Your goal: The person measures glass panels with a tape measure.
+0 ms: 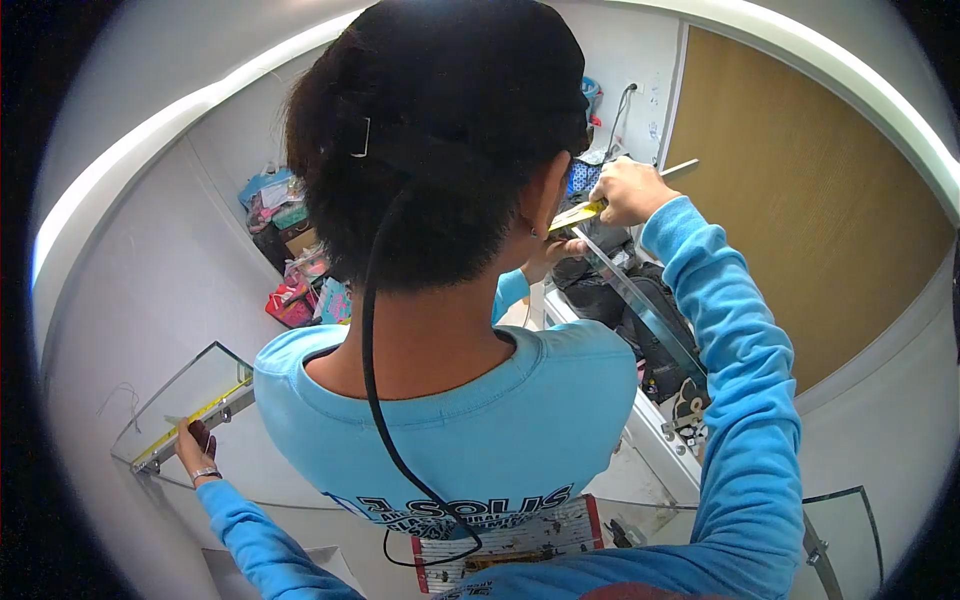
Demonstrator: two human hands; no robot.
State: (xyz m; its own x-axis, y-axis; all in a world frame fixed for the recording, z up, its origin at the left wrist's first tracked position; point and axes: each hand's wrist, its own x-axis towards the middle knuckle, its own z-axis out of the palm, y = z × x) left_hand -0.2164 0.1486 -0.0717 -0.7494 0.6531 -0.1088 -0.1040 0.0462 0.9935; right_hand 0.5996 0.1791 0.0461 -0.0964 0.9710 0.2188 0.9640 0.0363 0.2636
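A yellow tape measure (pixel 212 406) runs along a metal rail (pixel 240 402) beside a clear glass panel (pixel 185 390) at the left. My left hand (pixel 194 446) pinches it near the rail's outer end. Up at the right, my right hand (pixel 632 192) grips a yellow length of tape beside the co-worker's head, over the end of a narrow glass edge (pixel 645 310). Just below that tape is a co-worker's hand (pixel 550 258). The co-worker's head and back hide the middle, so whether both lengths are one tape cannot be seen.
A co-worker in a light blue shirt (pixel 450 400) and black cap stands directly before me, a black cable down the back. Bags and bundles (pixel 295 290) lie behind, with black bags (pixel 640 330) at right. A wooden door (pixel 800 200) stands right. Below is a red-edged slatted surface (pixel 510 545).
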